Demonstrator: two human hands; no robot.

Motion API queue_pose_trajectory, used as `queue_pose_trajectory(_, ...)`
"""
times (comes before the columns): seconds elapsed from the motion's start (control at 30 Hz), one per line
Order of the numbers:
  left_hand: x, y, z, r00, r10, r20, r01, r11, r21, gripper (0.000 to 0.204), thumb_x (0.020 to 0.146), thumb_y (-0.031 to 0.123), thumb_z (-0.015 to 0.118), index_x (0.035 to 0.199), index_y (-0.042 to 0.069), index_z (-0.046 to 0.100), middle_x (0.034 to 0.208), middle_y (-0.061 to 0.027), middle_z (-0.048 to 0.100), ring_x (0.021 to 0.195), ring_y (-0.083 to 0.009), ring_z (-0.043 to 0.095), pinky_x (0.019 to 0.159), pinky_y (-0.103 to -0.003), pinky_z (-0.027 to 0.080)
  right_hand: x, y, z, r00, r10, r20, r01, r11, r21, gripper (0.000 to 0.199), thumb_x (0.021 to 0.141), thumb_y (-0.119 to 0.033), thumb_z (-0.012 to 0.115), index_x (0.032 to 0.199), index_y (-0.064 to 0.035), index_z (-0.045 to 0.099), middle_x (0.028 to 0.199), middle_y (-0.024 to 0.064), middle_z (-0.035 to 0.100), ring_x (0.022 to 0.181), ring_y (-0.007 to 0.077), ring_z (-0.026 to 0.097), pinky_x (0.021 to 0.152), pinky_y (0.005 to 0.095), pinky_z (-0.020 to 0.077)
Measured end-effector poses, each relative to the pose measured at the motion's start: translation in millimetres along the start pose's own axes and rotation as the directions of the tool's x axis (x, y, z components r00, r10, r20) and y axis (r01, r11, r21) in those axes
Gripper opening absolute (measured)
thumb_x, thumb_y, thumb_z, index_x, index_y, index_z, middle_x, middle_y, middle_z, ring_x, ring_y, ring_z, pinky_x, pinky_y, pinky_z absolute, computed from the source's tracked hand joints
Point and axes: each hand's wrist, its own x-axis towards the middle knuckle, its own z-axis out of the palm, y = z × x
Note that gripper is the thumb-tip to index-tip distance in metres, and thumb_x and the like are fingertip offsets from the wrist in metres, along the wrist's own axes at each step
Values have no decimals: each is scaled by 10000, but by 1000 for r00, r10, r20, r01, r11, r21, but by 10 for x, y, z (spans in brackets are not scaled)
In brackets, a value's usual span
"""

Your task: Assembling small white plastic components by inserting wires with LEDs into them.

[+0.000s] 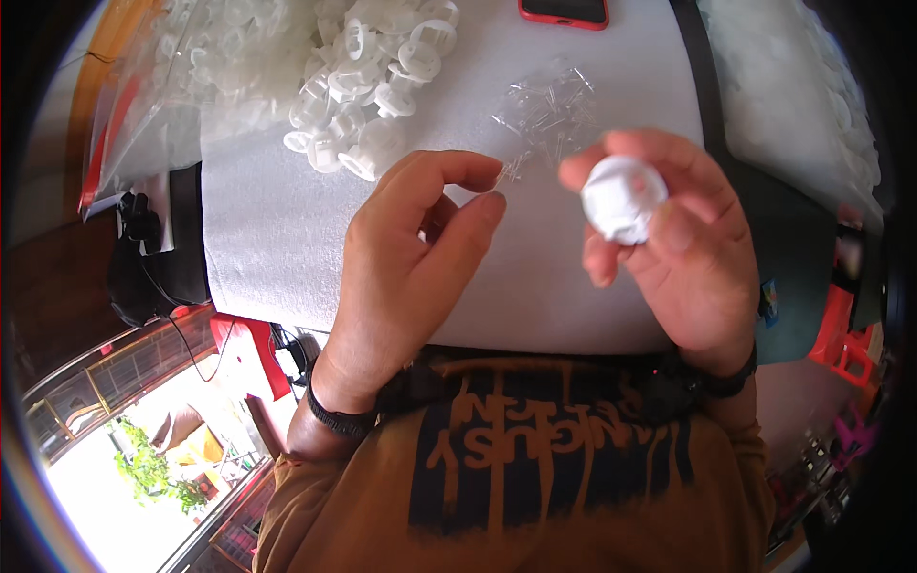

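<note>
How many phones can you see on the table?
1: a red-cased phone lies at the far edge of the white table, cut off by the picture's top; others may lie out of view.

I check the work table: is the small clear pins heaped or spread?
Spread: the clear pins lie loosely scattered on the white sheet.

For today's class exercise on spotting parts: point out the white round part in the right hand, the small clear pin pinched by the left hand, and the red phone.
White round part (623,198), head view, its domed face.
Clear pin (502,176), head view, its shaft.
Red phone (564,12), head view, its lower edge.
</note>
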Motion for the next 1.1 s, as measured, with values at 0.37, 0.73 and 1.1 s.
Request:
queue_pose_trajectory(0.37, 208, -97, 96, 986, 164, 13, -154, 892, 426, 103, 787, 50, 561, 873, -5, 571, 781, -39, 530, 591, -79, 454, 561, -223, 397, 65, -24, -39, 928, -188, -321, 203, 979, 15, 387, 888, -187, 414, 1220, 11, 414, 1163, 169, 500, 731, 107, 490, 656, 241, 392)
queue_pose_trajectory(0.73, 213, -28, 110, 973, 229, 26, -210, 837, 505, 75, 776, 27, 560, 845, 0, 571, 784, -67, 537, 611, -144, 502, 563, -250, 412, 29, -69, 7, 926, -194, -324, 177, 981, -80, 385, 877, -186, 405, 1202, 19, 423, 1113, 164, 539, 700, 111, 472, 643, 246, 381)
queue_pose_trajectory(1.1, 220, -27, 123, 954, 291, 71, -271, 738, 618, 129, 784, -8, 525, 893, 8, 593, 803, -101, 544, 668, -217, 559, 596, -279, 442, 25, -63, 11, 927, -180, -330, 153, 983, -104, 399, 872, -196, 419, 1209, 17, 421, 1121, 173, 535, 683, 112, 471, 643, 249, 386)
